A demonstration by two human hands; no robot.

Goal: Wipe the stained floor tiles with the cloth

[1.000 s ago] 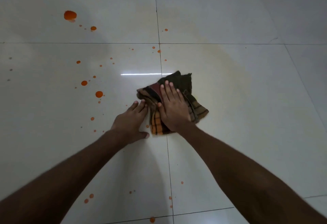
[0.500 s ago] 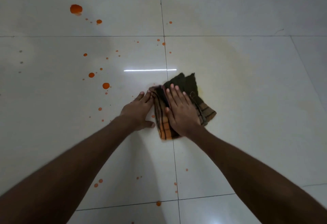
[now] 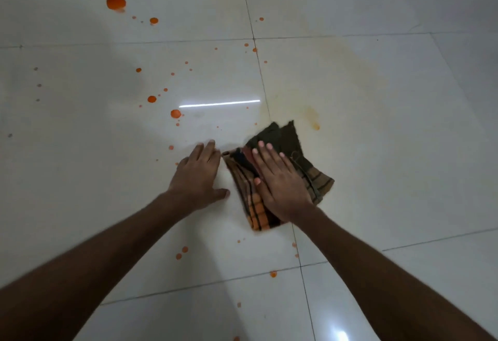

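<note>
Nearest me, at 6 o'clock of the cloth [image 3: 319, 180], a few small orange drops [image 3: 182, 253] sit unwiped on the white floor tiles [image 3: 404, 192]. Just beyond them my right hand [image 3: 280, 181] lies flat on the folded checked cloth, fingers straight, pressing it to the floor and gripping nothing. The cloth straddles the grout line [image 3: 262, 82] that runs from 12 to 6. My left hand [image 3: 198, 176] is flat too, fingers straight, palm on bare tile at the cloth's 9 o'clock. Its fingertips are just beside the cloth's corner and no longer on its edge, as they were a second ago. In that second the cloth has slid a little toward 9 o'clock across the line. At its 1 o'clock a faint yellow smear [image 3: 312, 121] now shows, one that was not showing before. I judge this a stroke heading for the spattered left tile. The tile toward 3 o'clock carries only a pale yellowish film, so the heavy work there looks done, though film and smear may need another pass. Farther off, at 10 o'clock, a round drop [image 3: 175, 113] lies just below the left end of a bright strip of reflected light [image 3: 219, 103]. Farthest, toward 11 o'clock, the largest blot [image 3: 116, 2] waits near the top edge, well apart from the cloth.
</note>
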